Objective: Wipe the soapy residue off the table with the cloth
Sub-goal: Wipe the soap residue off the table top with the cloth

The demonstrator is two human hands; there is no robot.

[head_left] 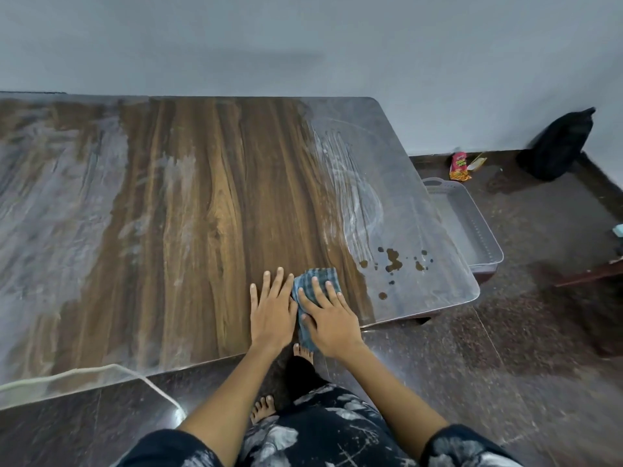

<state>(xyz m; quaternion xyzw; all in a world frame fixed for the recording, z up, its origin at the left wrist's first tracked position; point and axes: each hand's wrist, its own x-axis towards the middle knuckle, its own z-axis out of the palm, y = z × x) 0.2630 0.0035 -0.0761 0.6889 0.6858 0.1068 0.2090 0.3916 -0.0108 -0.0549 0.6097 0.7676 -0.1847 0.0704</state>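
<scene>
1. Cloth (312,288): blue checked fabric, crumpled, long axis running from the table (202,197) near edge away from you.
2. Your right hand (332,320) presses it, fingers spread flat; left hand (271,310) lies flat beside.
3. Soapy residue (350,187) streaks the glossy woodgrain.

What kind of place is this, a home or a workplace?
Probably a plain room in a home: a wood-grain table against a bare wall, a snack packet and a dark bag on the speckled floor.

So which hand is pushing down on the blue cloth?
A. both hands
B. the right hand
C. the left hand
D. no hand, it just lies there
B: the right hand lies flat on the blue checked cloth, while the left hand rests beside it on the bare wooden table.
</scene>
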